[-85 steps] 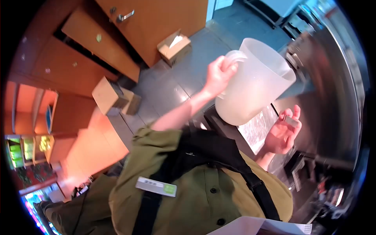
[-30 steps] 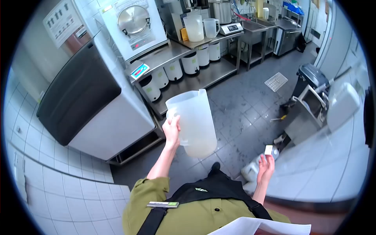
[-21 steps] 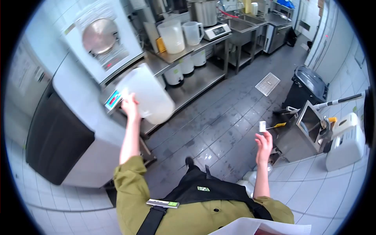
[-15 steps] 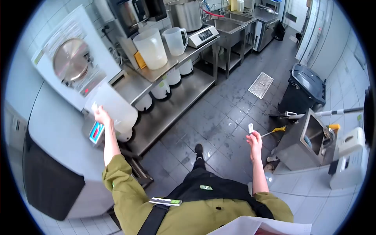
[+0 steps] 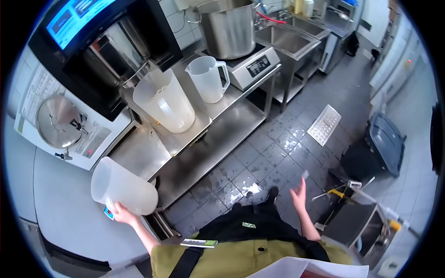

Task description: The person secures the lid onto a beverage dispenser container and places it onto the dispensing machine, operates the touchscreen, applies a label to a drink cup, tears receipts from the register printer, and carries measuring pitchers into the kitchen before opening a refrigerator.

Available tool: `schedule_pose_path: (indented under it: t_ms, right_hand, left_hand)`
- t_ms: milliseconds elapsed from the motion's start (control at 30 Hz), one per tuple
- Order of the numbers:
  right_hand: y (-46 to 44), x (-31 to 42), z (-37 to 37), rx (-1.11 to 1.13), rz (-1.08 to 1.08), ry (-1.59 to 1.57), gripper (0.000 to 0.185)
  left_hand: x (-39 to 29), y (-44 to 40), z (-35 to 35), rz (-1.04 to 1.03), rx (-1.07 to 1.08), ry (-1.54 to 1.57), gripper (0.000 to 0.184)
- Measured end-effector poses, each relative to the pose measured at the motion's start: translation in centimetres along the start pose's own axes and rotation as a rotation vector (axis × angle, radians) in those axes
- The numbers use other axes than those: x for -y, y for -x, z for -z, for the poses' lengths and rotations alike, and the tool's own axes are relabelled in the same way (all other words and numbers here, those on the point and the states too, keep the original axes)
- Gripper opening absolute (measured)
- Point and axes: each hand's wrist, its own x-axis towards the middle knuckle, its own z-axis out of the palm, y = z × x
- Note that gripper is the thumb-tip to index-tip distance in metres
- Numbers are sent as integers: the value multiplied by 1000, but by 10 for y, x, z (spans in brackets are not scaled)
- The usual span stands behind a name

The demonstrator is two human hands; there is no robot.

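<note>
At the lower left, my left hand [image 5: 124, 214] is closed on the handle of a large translucent pitcher [image 5: 127, 187], which is tilted and looks empty. The pitcher is beside the steel counter's near end. My right hand [image 5: 299, 194] is raised over the floor at the right, a small pale piece [image 5: 305, 174] at its fingertips. On the counter [image 5: 141, 150] stand another large pitcher [image 5: 169, 104], under a steel-and-black machine, and a smaller clear jug [image 5: 206, 83] with its handle to the right.
A steel pot [image 5: 227, 32] sits on a cooker with a control panel [image 5: 257, 67]. Beyond it are sinks [image 5: 289, 41]. A dark bin [image 5: 375, 148] and a steel box [image 5: 354, 227] with tools stand at the right. The tiled floor [image 5: 222, 169] looks wet, with a drain grate [image 5: 324, 125].
The view has gone from a wooden-door area to the kitchen and come closer to the counter. My left hand has carried the pitcher along, and my right hand still has the small piece.
</note>
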Motion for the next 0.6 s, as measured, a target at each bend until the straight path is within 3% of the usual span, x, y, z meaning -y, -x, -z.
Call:
schedule_pose_path:
  t_ms: [33,67,100,133,167,233,267,300,367,433,467,500,600]
  right_hand:
    - [-45,57,-31,156,106,-38,79]
    - [-94,96,-57,297,179,2,79]
    - [-140,135,-88,375,330,-4,77]
    - [-184,171,-119,383,588,91,77]
    - [-218,209,-148,412,604,71,77]
    - [-290,263,-205,381,897,140,83]
    - [-321,283,-236,382,937,207,87]
    - [-349,296,-265,334,1039,257,89]
    - [-386,309,-313,501,919,336,83]
    - [-403,324,-342,698,826,111,71]
    - [-402,332,-353,612,1014,-89,61]
    - [-394,355,-352,631,948,-175,59]
    - [-384,449,-318,724,936,-299,70]
  left_hand:
    - [-7,18,14,5,64,-50,13]
    - [-22,43,10,5,-43,-17,9]
    - [-31,63,15,4,33,-14,9]
    - [-38,86,25,7,100,-7,9]
    - [-47,113,28,15,157,6,10]
    - [-76,177,4,48,119,18,7]
    - [-85,206,-14,97,53,9,7]
    - [-87,228,-26,138,161,42,8]
    - [-103,277,-74,189,231,10,14]
    - [-108,326,-142,217,210,-3,14]
    - [-115,334,-164,281,259,-21,14]
    - [-123,339,-189,332,266,34,14]
    - [-118,339,-243,289,402,131,9]
